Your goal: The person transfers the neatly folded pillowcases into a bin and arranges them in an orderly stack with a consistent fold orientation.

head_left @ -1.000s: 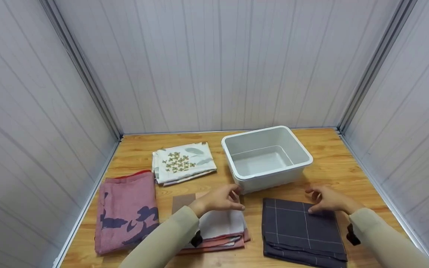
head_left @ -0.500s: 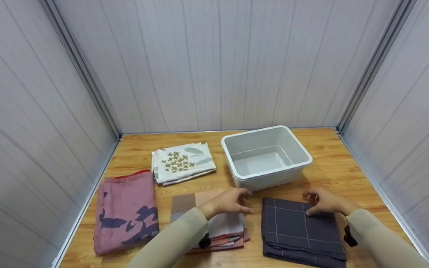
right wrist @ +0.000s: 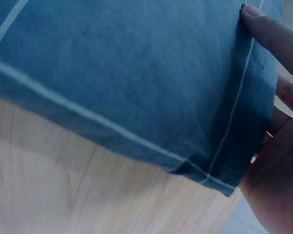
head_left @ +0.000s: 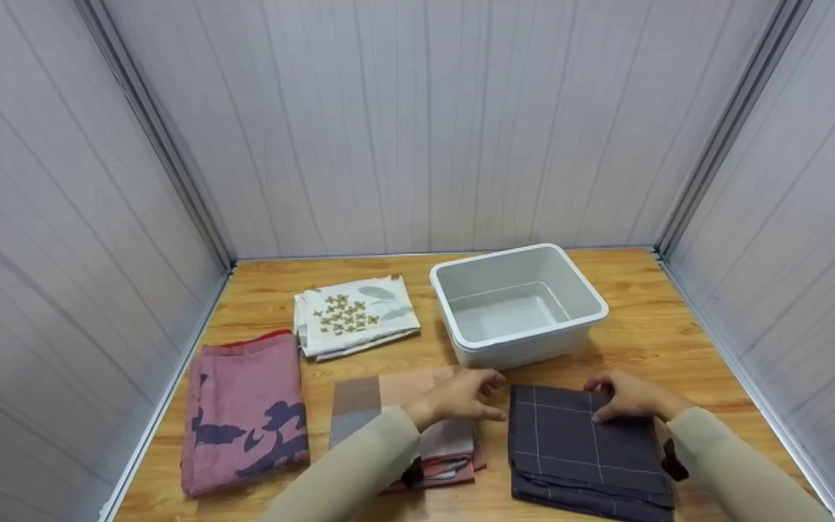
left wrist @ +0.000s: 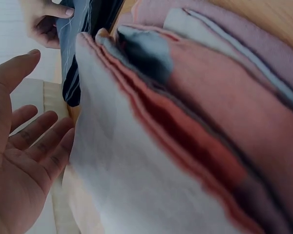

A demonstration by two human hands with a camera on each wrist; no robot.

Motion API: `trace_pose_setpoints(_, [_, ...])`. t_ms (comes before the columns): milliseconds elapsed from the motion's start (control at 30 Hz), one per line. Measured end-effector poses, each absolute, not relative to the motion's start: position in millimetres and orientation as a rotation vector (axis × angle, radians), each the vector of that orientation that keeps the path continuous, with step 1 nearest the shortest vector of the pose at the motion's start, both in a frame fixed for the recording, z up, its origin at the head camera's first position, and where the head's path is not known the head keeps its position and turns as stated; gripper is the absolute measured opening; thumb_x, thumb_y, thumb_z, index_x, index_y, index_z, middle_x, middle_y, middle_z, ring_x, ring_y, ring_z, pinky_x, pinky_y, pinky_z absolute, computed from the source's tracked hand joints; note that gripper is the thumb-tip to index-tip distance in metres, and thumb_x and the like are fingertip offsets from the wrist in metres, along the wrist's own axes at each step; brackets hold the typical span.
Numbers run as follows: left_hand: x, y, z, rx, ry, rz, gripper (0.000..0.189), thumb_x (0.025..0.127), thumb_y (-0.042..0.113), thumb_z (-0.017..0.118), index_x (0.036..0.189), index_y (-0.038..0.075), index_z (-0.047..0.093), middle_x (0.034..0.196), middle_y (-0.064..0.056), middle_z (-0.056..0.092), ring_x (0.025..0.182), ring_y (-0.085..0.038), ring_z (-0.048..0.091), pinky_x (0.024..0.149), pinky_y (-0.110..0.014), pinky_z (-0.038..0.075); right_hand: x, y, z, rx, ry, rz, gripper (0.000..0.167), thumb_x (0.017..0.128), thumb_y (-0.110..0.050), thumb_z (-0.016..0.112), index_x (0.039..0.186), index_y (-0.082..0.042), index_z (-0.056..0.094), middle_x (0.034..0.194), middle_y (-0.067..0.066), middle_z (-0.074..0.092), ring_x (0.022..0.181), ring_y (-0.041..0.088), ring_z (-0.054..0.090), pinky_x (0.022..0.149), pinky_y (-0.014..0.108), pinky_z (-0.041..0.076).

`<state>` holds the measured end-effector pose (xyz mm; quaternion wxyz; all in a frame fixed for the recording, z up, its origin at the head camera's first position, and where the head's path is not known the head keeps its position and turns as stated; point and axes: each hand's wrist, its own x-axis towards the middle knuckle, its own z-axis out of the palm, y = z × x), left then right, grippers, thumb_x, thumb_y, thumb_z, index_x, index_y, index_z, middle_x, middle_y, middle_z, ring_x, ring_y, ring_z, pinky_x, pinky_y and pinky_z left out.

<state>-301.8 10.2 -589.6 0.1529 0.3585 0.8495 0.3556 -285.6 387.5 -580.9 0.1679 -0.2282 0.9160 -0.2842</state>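
Observation:
A folded dark cloth with thin white grid lines [head_left: 570,449] lies at the front right. My right hand [head_left: 631,397] grips its far edge, thumb on top and fingers behind the edge, as the right wrist view shows [right wrist: 278,107]. My left hand [head_left: 464,396] hovers over a folded plaid cloth [head_left: 356,399], palm and fingers loosely open in the left wrist view [left wrist: 31,151]. It holds nothing, and its fingertips are near the dark cloth's left edge. The plaid cloth is partly hidden by the left hand and sleeve.
A light grey plastic basin [head_left: 526,348] stands behind the two cloths, with nothing in it. Left of it lies a white folded cloth with yellow flowers [head_left: 356,315]. A pink folded cloth with dark shapes [head_left: 251,406] is at the left. Pale panels [head_left: 417,130] wall the wooden table.
My left hand has moved right, from over the plaid cloth toward the dark cloth. My right hand has shifted slightly left along the dark cloth's far edge.

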Motion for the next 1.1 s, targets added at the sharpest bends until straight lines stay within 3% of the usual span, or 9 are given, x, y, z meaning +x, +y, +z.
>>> trace_pose_setpoints(100, [-301,12,-591,1.034,2.449,1.015,0.068,0.091,0.029,0.090,0.146,0.001,0.061,0.143,-0.014,0.070,0.123,-0.026,0.072,0.105,-0.028,0.057,-285,385,-580,-0.653,2.612,-0.793,0.045,0.078,-0.015,0.094,0.115,0.001,0.076,0.110,0.013,0.076,0.099,0.022,0.063,0.084,0.037,0.054])
trace_pose_setpoints(467, [-300,20,-595,0.980,2.482,1.017,0.077,0.092,0.032,0.088,0.155,0.003,0.054,0.151,-0.012,0.066,0.137,-0.022,0.064,0.118,-0.031,0.050,-286,377,-573,-0.721,2.531,-0.941,0.021,0.079,-0.003,0.088,0.095,-0.004,0.075,0.088,-0.003,0.067,0.081,0.005,0.053,0.074,0.024,0.045])
trace_pose_setpoints(800, [-300,24,-596,0.989,2.501,1.008,0.078,0.092,0.034,0.088,0.155,0.002,0.054,0.150,-0.013,0.066,0.141,-0.026,0.061,0.122,-0.033,0.046,-286,368,-564,-0.856,2.521,-1.041,0.015,0.077,0.004,0.087,0.085,0.001,0.074,0.076,0.005,0.066,0.073,-0.002,0.050,0.065,0.021,0.042])
trace_pose_setpoints(1100, [-299,28,-597,0.971,2.495,1.041,0.074,0.091,0.033,0.089,0.151,0.004,0.058,0.145,-0.013,0.068,0.134,-0.023,0.064,0.117,-0.032,0.049,-283,356,-553,-0.897,2.551,-1.051,0.016,0.078,0.003,0.088,0.087,0.000,0.076,0.082,0.011,0.071,0.077,-0.002,0.052,0.068,0.022,0.045])
